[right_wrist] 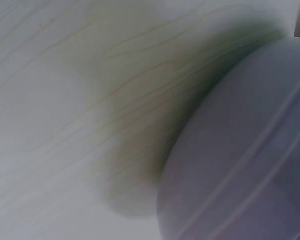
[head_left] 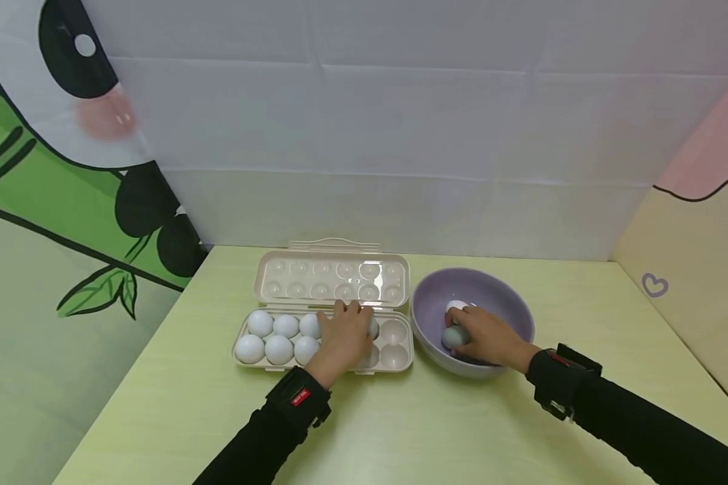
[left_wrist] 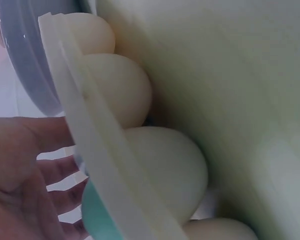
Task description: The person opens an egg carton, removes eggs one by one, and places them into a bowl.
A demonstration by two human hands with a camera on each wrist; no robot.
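My left hand (head_left: 342, 337) reaches down over the open egg carton (head_left: 403, 369), its fingers bent around a pale egg (head_left: 373, 328) that is mostly hidden beneath it. White eggs (head_left: 279, 350) fill the carton's left cups, while cups (head_left: 393, 330) at the right end hold nothing. A blue-green egg (left_wrist: 96, 212) shows behind the carton rim in the left wrist view, near the fingers (left_wrist: 65, 197). Inside the purple bowl (head_left: 509, 296), my right hand (head_left: 488, 337) grips a grey-green egg (head_left: 455, 337) between thumb and fingers. Just behind it lies a white egg (head_left: 457, 305).
The carton's clear dimpled lid (head_left: 332, 276) lies folded back toward the wall. Carton and bowl stand side by side on a pale wood-grain table (head_left: 449, 431). A pale cloth backdrop (head_left: 400, 135) rises behind the table. The bowl's outside (right_wrist: 230, 150) fills much of the right wrist view.
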